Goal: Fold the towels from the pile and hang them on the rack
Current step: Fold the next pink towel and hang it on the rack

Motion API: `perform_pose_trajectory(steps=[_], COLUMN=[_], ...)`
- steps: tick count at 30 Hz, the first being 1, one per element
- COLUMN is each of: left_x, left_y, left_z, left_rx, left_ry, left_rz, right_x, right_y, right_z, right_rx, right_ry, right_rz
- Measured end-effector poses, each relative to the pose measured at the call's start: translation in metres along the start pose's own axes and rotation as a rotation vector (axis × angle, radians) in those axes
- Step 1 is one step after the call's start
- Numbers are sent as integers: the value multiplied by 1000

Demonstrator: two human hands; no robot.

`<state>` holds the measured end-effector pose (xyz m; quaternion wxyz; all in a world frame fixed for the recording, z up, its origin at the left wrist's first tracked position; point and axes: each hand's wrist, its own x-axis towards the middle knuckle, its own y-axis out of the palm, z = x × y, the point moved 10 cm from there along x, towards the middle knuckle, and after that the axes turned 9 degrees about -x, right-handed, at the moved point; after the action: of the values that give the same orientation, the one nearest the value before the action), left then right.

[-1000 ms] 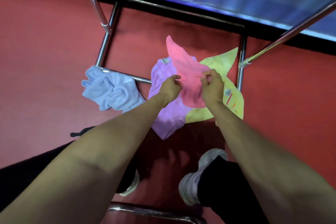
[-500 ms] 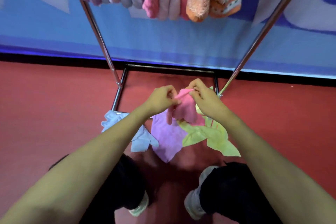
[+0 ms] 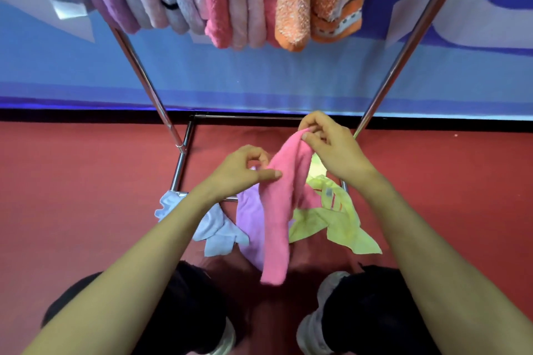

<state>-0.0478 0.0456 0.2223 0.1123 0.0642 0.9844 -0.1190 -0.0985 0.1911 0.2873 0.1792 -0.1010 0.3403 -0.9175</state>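
The pink towel (image 3: 278,210) hung limp and light above the floor pile (image 3: 340,222). The right hand (image 3: 331,150) pinched its top end; the left hand (image 3: 239,173) seemed to pinch a side edge. Corners looked the surest hold for folding.

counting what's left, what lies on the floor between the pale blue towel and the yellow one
A crumpled lilac cloth towel lies there in the head view, partly behind the hanging pink fleece towel.
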Motion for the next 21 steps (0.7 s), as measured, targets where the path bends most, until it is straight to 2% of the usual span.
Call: perform_pose_trajectory(steps=[7,11,15,18,21], left_x=[0,5,9,13,10], left_y=[1,3,3,1,-6], left_z=[14,6,1,17,33], left_rx=[-190,-89,56,5,-5], left_ry=[-97,-33,16,-137,-271], left_rz=[8,-8,-49,-53,-135], right_x=[9,15,18,17,16], right_y=[8,12,17,15,9], right_z=[-17,-13,-2,1,-6], right_rx=[96,222,232,264,268], right_ry=[69,86,27,-7,5], right_rz=[41,53,91,94,67])
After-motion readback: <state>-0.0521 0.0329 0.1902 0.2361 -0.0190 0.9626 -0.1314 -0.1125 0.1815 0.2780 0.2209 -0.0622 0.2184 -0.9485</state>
